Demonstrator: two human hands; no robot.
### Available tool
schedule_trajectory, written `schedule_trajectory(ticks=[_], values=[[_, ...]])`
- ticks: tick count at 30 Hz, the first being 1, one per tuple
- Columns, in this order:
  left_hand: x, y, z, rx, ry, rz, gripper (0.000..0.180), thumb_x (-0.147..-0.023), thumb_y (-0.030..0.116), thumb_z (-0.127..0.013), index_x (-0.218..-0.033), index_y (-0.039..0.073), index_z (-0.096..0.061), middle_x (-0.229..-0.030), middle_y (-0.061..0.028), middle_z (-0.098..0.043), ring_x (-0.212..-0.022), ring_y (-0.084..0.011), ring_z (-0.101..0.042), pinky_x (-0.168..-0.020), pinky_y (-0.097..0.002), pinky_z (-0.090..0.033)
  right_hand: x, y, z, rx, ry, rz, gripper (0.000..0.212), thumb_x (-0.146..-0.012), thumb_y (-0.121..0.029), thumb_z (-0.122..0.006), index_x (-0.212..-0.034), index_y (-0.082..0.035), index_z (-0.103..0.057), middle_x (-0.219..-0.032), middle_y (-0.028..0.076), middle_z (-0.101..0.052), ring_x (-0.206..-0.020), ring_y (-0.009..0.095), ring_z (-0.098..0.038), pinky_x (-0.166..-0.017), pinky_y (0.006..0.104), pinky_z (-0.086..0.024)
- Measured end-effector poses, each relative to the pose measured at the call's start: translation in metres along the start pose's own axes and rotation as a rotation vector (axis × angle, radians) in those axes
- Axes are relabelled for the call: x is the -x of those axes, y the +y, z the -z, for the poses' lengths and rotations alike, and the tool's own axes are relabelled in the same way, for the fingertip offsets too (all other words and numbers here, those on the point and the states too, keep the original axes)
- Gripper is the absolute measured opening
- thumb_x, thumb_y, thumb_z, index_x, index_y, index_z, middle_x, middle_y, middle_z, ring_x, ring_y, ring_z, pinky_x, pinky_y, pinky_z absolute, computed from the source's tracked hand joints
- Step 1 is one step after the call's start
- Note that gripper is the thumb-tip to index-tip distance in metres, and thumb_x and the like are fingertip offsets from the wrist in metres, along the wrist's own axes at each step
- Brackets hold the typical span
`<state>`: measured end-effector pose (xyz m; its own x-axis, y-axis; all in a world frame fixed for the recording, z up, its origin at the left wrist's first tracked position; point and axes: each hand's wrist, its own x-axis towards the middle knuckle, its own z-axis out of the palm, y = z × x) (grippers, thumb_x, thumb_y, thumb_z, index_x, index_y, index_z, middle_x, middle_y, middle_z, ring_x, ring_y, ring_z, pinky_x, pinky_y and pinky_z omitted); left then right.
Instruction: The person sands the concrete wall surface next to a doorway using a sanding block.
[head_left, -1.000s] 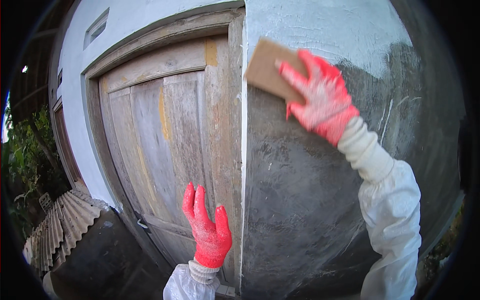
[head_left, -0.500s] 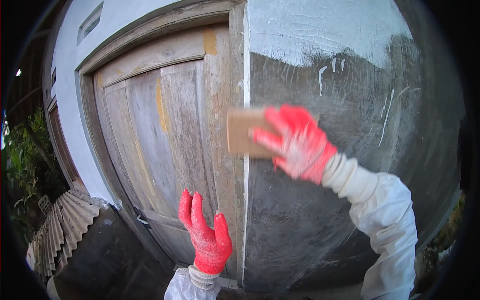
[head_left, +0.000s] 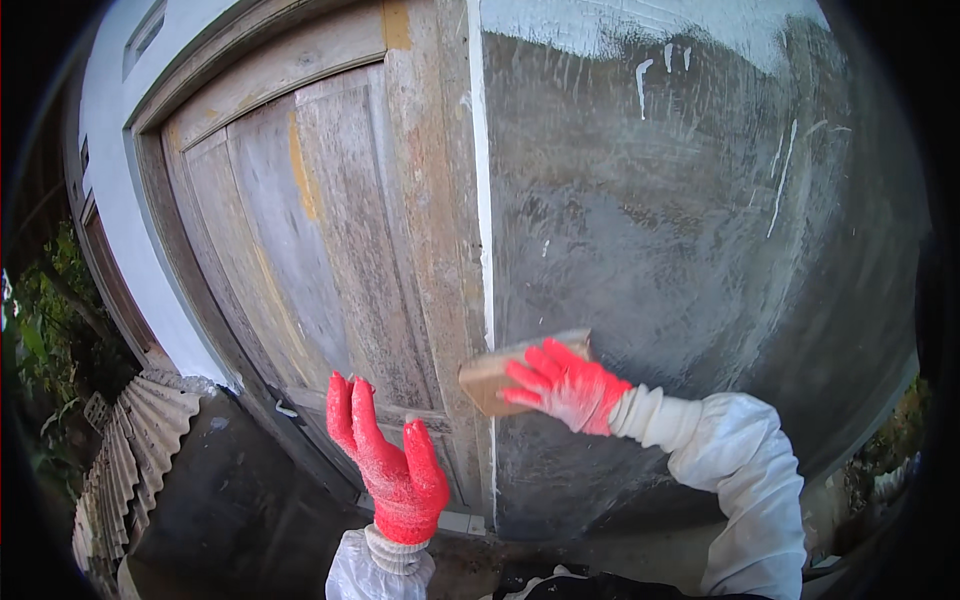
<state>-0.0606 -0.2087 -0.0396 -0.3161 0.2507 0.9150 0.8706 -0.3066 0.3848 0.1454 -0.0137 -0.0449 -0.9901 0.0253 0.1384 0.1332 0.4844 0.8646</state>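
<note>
My right hand [head_left: 568, 388], in a red-coated glove with a pale cuff, grips a brown rectangular block [head_left: 488, 382] with its fingers spread over it. The block lies tilted at the edge of the dark grey wall [head_left: 660, 270], across the thin white strip [head_left: 483, 200] beside the door frame. Whether it is wood, sponge or card I cannot tell. My left hand [head_left: 393, 462], gloved the same way and dusted with white, is raised before the lower door, empty, with its fingers apart.
A weathered wooden door [head_left: 345, 190] with yellowish patches stands on the left. White paint [head_left: 600, 22] covers the wall's top, with drips below its ragged edge. Corrugated sheets [head_left: 135, 450] lean at the lower left over a dark low wall [head_left: 215, 490]. Green plants [head_left: 50, 320] grow behind.
My right hand has moved down along the wall's edge with the block, which is now tilted. My left hand has shifted slightly left and stays open. The view has tipped downward a little.
</note>
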Motion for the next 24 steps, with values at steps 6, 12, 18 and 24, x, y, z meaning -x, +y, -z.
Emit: schedule_trajectory(ticks=[6,12,18,24], values=[[0.002,0.003,-0.012,0.026,0.000,0.026,0.056,-0.101,0.008,-0.047,-0.154,-0.003,-0.033,-0.165,-0.0235,-0.019,-0.149,-0.0379,-0.029,-0.118,-0.0517,-0.032,-0.036,0.204,0.114,0.079,0.657,-0.759,0.085,-0.070,-0.029,-0.084,-0.149,-0.027,-0.052,-0.144,0.024,-0.044,-0.124,0.046,-0.050,-0.102,0.0529,-0.046],[0.010,-0.008,-0.001,0.080,0.032,0.043,0.055,-0.104,0.013,-0.046,-0.155,-0.002,-0.031,-0.165,-0.0225,-0.018,-0.147,-0.0371,-0.031,-0.118,-0.0515,-0.032,-0.041,0.055,0.050,-0.319,0.414,-0.601,0.073,-0.076,-0.021,-0.073,-0.146,-0.030,-0.056,-0.140,0.022,-0.044,-0.124,0.045,-0.050,-0.104,0.0615,-0.044],[0.016,0.000,0.004,0.089,0.016,0.018,0.056,-0.104,0.015,-0.045,-0.156,-0.001,-0.030,-0.165,-0.0211,-0.018,-0.146,-0.0370,-0.032,-0.118,-0.0516,-0.032,0.024,-0.095,-0.042,-0.061,-0.077,-0.139,0.077,-0.088,-0.025,-0.058,-0.160,-0.024,-0.032,-0.158,0.017,-0.032,-0.134,0.042,-0.045,-0.117,0.0561,-0.037],[0.020,-0.001,0.002,0.118,0.006,0.054,0.056,-0.105,0.017,-0.045,-0.156,-0.001,-0.030,-0.165,-0.0210,-0.018,-0.146,-0.0368,-0.033,-0.118,-0.0518,-0.032,-0.029,0.098,0.079,-0.138,0.573,-0.883,0.091,-0.064,-0.026,-0.086,-0.149,-0.030,-0.052,-0.151,0.020,-0.038,-0.127,0.046,-0.044,-0.103,0.0583,-0.040]])
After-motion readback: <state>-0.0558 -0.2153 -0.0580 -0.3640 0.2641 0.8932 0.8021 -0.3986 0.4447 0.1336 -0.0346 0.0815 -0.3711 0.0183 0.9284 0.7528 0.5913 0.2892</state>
